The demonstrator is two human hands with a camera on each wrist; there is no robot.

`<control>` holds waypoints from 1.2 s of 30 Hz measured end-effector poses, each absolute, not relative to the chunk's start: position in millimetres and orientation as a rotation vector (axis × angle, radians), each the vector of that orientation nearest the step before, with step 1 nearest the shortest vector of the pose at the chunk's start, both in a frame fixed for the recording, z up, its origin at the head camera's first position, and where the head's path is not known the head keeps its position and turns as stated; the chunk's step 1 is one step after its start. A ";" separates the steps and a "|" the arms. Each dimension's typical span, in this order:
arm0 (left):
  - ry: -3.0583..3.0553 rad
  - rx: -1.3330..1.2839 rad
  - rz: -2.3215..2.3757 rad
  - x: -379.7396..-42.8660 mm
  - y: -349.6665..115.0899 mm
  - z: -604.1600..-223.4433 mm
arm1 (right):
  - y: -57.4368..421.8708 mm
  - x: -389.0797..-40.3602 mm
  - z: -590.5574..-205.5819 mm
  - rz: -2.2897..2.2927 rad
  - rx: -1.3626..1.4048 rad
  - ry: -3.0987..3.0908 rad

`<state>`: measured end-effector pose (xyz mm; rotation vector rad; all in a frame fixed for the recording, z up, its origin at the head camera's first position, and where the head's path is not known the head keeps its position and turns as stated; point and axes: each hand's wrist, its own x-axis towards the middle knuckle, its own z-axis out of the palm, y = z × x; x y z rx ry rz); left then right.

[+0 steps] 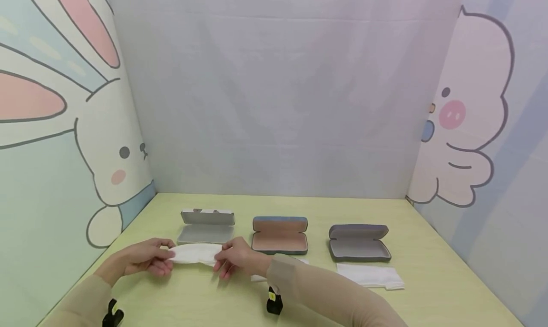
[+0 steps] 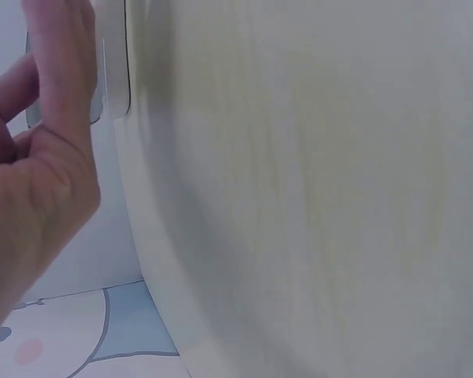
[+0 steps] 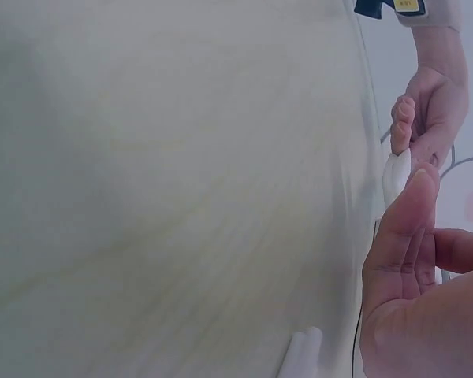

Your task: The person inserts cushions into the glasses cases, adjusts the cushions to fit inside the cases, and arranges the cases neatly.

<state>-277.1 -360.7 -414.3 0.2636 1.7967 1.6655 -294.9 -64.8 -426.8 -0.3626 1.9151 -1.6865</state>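
Note:
A folded white cloth point(image 1: 196, 253) is stretched between my two hands, just above the table at the left. My left hand point(image 1: 147, 257) pinches its left end between thumb and fingers. The right end is pinched by my right hand point(image 1: 238, 256). Behind the cloth stands an open glasses case point(image 1: 207, 233) with a pale grey lining, its lower front edge near the cloth. In the left wrist view, only part of my left hand point(image 2: 43, 150) shows at the edge. The right wrist view has the cloth point(image 3: 396, 175) between both hands, partly hidden by my right fingers.
An open glasses case with a peach lining point(image 1: 280, 241) stands mid-table, and a dark grey one point(image 1: 359, 248) at the right. A white cloth point(image 1: 370, 275) lies before the right case; another point(image 1: 259, 278) is mostly hidden by my right arm. Walls enclose the back and sides.

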 end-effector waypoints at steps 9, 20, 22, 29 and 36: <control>1.836 0.273 1.669 -285.6 -361.6 -412.4 | -66.5 -305.5 -429.6 -1.695 -0.343 1.924; 1.924 0.229 1.689 -299.4 -358.5 -410.7 | -68.8 -318.3 -423.9 -1.707 -0.315 1.957; 1.941 0.209 1.696 -302.4 -357.7 -409.2 | -69.4 -321.3 -422.5 -1.704 -0.313 1.957; 1.949 0.158 1.728 -310.1 -354.1 -402.3 | -69.7 -334.2 -419.4 -1.715 -0.320 1.940; 1.973 0.109 1.759 -317.4 -352.0 -399.2 | -70.2 -342.2 -419.4 -1.728 -0.317 1.963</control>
